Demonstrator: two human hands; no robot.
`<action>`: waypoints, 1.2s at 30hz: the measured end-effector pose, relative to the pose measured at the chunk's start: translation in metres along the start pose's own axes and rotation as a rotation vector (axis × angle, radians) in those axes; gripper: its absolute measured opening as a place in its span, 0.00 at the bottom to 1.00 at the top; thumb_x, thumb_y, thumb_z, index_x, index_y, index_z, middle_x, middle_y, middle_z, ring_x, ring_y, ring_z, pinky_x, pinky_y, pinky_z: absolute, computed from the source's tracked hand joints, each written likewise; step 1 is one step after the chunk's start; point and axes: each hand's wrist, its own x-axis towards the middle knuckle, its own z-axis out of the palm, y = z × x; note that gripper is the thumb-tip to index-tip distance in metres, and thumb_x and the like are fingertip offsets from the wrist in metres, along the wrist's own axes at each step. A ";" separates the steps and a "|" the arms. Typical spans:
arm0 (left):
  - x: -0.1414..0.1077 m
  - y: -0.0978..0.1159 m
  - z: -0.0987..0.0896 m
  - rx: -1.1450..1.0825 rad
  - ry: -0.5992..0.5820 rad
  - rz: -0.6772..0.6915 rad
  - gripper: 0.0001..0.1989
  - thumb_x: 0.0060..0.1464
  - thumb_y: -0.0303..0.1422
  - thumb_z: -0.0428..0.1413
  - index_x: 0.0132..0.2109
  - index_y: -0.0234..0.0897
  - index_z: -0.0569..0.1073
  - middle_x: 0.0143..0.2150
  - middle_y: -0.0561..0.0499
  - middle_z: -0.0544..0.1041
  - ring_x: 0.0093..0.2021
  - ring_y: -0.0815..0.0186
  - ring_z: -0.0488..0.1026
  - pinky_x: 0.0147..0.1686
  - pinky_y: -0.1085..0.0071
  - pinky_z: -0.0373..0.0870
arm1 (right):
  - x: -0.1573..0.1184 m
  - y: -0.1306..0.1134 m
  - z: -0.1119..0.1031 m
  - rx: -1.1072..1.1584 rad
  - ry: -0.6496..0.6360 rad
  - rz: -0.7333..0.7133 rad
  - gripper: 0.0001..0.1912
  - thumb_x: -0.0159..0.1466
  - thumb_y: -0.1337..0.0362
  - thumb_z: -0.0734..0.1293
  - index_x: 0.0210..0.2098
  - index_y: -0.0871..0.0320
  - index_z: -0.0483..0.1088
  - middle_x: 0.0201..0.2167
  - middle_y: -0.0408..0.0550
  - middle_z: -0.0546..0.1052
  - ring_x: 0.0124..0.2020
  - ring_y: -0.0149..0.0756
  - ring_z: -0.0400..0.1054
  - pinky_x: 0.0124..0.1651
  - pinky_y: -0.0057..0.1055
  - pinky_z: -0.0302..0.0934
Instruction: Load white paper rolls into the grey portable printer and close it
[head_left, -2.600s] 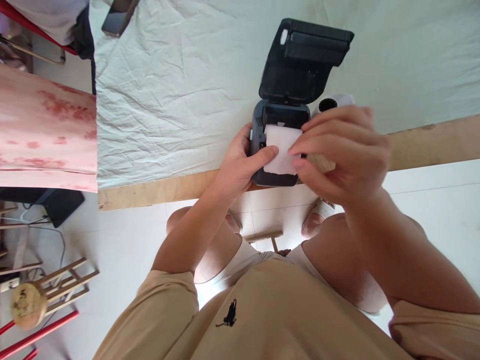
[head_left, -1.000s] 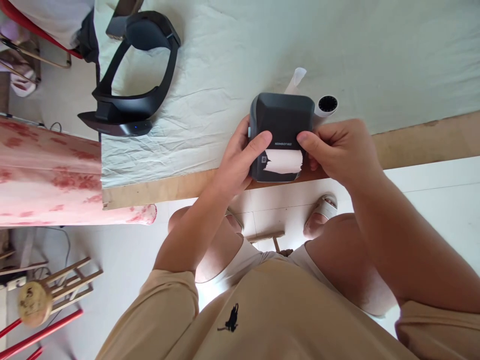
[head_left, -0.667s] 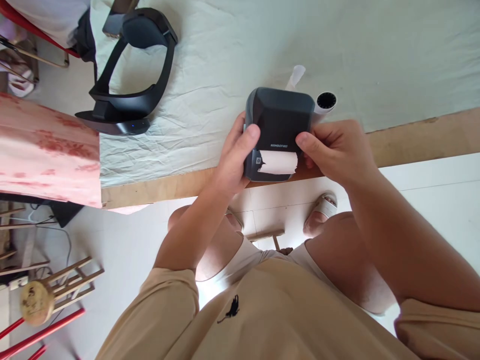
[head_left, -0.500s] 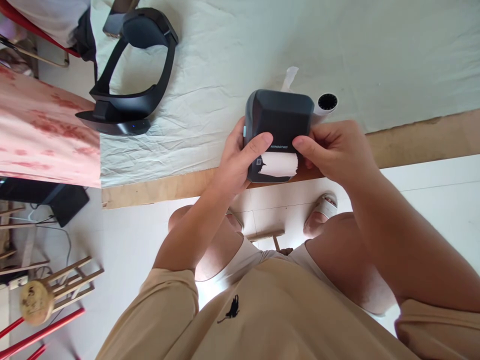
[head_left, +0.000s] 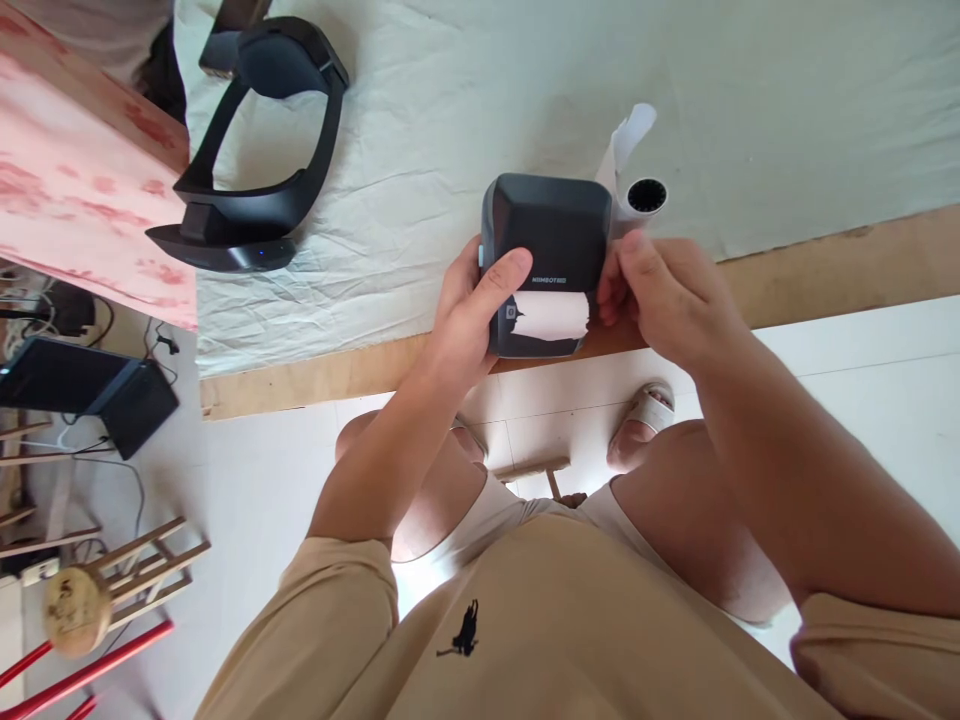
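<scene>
My left hand (head_left: 480, 310) is wrapped round the left side of a dark label printer (head_left: 551, 225), its thumb pressed on the top face. A torn-edged tongue of white label paper (head_left: 551, 315) sticks out of the slot at the printer's near end. Just off the printer's right side is my right hand (head_left: 664, 290), closed with the fingers curled and the thumb against them; whatever they hold, if anything, is hidden. A curling white paper strip (head_left: 626, 140) rises beyond the printer's far right corner. Close to my right thumb lies a white roll with a dark core (head_left: 646, 196).
A black headset (head_left: 292, 200) and a dark flat device (head_left: 225, 45) lie on the pale green cloth (head_left: 420, 120) at left. The table's wooden edge (head_left: 315, 385) runs in front of me. A wooden stool (head_left: 79, 610) lies on the floor at lower left.
My right thumb has come off the printer's top, and the hand has moved slightly away. The printer has shifted a little left. More of the paper strip shows behind it, further right.
</scene>
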 end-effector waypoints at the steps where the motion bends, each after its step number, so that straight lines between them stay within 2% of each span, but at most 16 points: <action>1: 0.000 0.000 0.001 0.006 0.004 0.001 0.08 0.65 0.39 0.63 0.44 0.40 0.76 0.35 0.52 0.81 0.47 0.59 0.88 0.33 0.72 0.81 | 0.000 -0.001 0.000 -0.036 -0.004 -0.006 0.46 0.62 0.17 0.57 0.21 0.55 0.67 0.20 0.44 0.70 0.23 0.29 0.64 0.27 0.33 0.53; 3: 0.000 0.002 0.004 0.021 0.011 -0.010 0.07 0.66 0.38 0.62 0.45 0.40 0.77 0.36 0.52 0.82 0.53 0.56 0.88 0.37 0.71 0.82 | 0.001 -0.002 -0.001 -0.128 -0.020 -0.020 0.47 0.57 0.14 0.58 0.20 0.55 0.63 0.19 0.43 0.69 0.22 0.29 0.61 0.26 0.34 0.50; 6: 0.000 0.005 0.010 -0.027 0.023 -0.049 0.11 0.68 0.42 0.59 0.46 0.39 0.77 0.41 0.47 0.85 0.64 0.50 0.83 0.54 0.61 0.85 | 0.002 -0.002 -0.002 -0.207 -0.027 -0.032 0.47 0.58 0.14 0.57 0.20 0.54 0.61 0.19 0.43 0.68 0.21 0.29 0.59 0.26 0.35 0.48; 9: 0.002 0.006 0.013 -0.119 0.119 -0.106 0.24 0.68 0.55 0.55 0.44 0.37 0.78 0.44 0.41 0.87 0.69 0.44 0.79 0.66 0.51 0.80 | 0.002 -0.001 -0.002 -0.218 -0.002 -0.050 0.41 0.68 0.24 0.60 0.20 0.54 0.61 0.19 0.43 0.68 0.22 0.30 0.59 0.27 0.35 0.48; 11: 0.003 0.003 0.011 -0.123 0.144 -0.212 0.20 0.65 0.52 0.61 0.45 0.37 0.78 0.43 0.43 0.87 0.68 0.44 0.80 0.68 0.50 0.79 | 0.002 0.000 -0.003 -0.215 -0.005 -0.048 0.35 0.70 0.35 0.66 0.20 0.54 0.59 0.18 0.42 0.65 0.22 0.29 0.57 0.26 0.34 0.46; 15: 0.007 -0.006 0.003 -0.130 0.126 -0.067 0.20 0.73 0.47 0.52 0.42 0.40 0.80 0.33 0.50 0.85 0.66 0.52 0.82 0.64 0.58 0.82 | 0.001 0.001 -0.012 -0.188 -0.090 -0.003 0.26 0.62 0.53 0.78 0.20 0.53 0.60 0.17 0.38 0.58 0.20 0.26 0.51 0.24 0.32 0.43; 18: 0.009 -0.010 -0.001 -0.137 0.136 -0.028 0.18 0.74 0.43 0.50 0.39 0.41 0.79 0.28 0.53 0.82 0.62 0.58 0.85 0.60 0.62 0.84 | 0.000 0.000 -0.017 -0.196 -0.059 -0.029 0.27 0.58 0.59 0.81 0.19 0.53 0.58 0.16 0.36 0.57 0.19 0.25 0.49 0.23 0.32 0.42; 20: 0.010 -0.011 -0.002 -0.141 0.120 -0.035 0.18 0.74 0.41 0.50 0.39 0.40 0.79 0.30 0.53 0.83 0.61 0.59 0.85 0.58 0.64 0.84 | -0.002 -0.005 -0.015 -0.147 0.032 -0.134 0.26 0.57 0.59 0.81 0.21 0.53 0.59 0.16 0.36 0.58 0.18 0.26 0.53 0.22 0.31 0.45; 22: 0.010 -0.011 -0.002 -0.136 0.104 -0.057 0.17 0.74 0.41 0.50 0.41 0.39 0.79 0.33 0.52 0.84 0.61 0.59 0.85 0.57 0.65 0.85 | -0.005 -0.014 -0.009 -0.024 0.202 -0.281 0.23 0.62 0.58 0.78 0.25 0.51 0.60 0.18 0.36 0.60 0.20 0.31 0.64 0.21 0.32 0.51; 25: 0.012 -0.012 -0.003 -0.109 0.124 -0.078 0.17 0.73 0.44 0.52 0.42 0.39 0.78 0.35 0.51 0.84 0.61 0.59 0.85 0.57 0.66 0.84 | -0.006 -0.028 0.005 0.090 0.471 -0.429 0.17 0.70 0.62 0.69 0.30 0.49 0.57 0.28 0.41 0.63 0.35 0.39 0.80 0.24 0.33 0.62; 27: 0.012 -0.012 -0.002 -0.093 0.147 -0.082 0.17 0.73 0.44 0.51 0.41 0.39 0.77 0.34 0.51 0.83 0.60 0.60 0.85 0.56 0.67 0.84 | -0.004 -0.031 0.012 0.051 0.549 -0.486 0.15 0.69 0.66 0.67 0.31 0.50 0.56 0.35 0.44 0.68 0.44 0.42 0.82 0.27 0.34 0.65; 28: 0.011 -0.012 -0.001 -0.089 0.154 -0.084 0.18 0.74 0.44 0.50 0.40 0.39 0.76 0.34 0.51 0.82 0.59 0.60 0.85 0.55 0.67 0.84 | -0.001 -0.030 0.014 -0.003 0.558 -0.520 0.14 0.68 0.66 0.67 0.31 0.50 0.57 0.36 0.45 0.71 0.43 0.42 0.82 0.28 0.34 0.65; 30: 0.009 -0.009 0.001 -0.081 0.141 -0.091 0.18 0.74 0.45 0.50 0.41 0.40 0.75 0.33 0.51 0.81 0.56 0.60 0.85 0.51 0.68 0.84 | 0.005 -0.024 0.015 -0.209 0.539 -0.576 0.09 0.66 0.66 0.69 0.33 0.51 0.63 0.36 0.43 0.77 0.33 0.37 0.79 0.29 0.35 0.62; 32: 0.004 -0.004 0.003 -0.057 0.078 -0.101 0.18 0.73 0.48 0.51 0.42 0.40 0.75 0.32 0.51 0.78 0.51 0.61 0.86 0.43 0.71 0.82 | 0.010 -0.018 0.012 -0.514 0.446 -0.561 0.05 0.63 0.66 0.70 0.35 0.51 0.70 0.31 0.40 0.79 0.25 0.34 0.70 0.30 0.36 0.57; 34: -0.001 0.001 0.004 0.004 -0.001 -0.078 0.16 0.72 0.47 0.54 0.42 0.41 0.76 0.32 0.52 0.76 0.43 0.64 0.84 0.36 0.74 0.77 | 0.014 -0.017 0.007 -0.763 0.317 -0.482 0.07 0.60 0.64 0.72 0.38 0.48 0.75 0.28 0.39 0.79 0.25 0.36 0.67 0.30 0.37 0.54; 36: -0.004 0.006 0.003 0.082 -0.050 -0.048 0.11 0.70 0.43 0.59 0.41 0.41 0.75 0.31 0.54 0.73 0.34 0.69 0.79 0.30 0.75 0.71 | 0.014 -0.021 0.002 -0.860 0.185 -0.395 0.11 0.60 0.62 0.74 0.43 0.45 0.77 0.27 0.40 0.79 0.26 0.39 0.68 0.29 0.38 0.53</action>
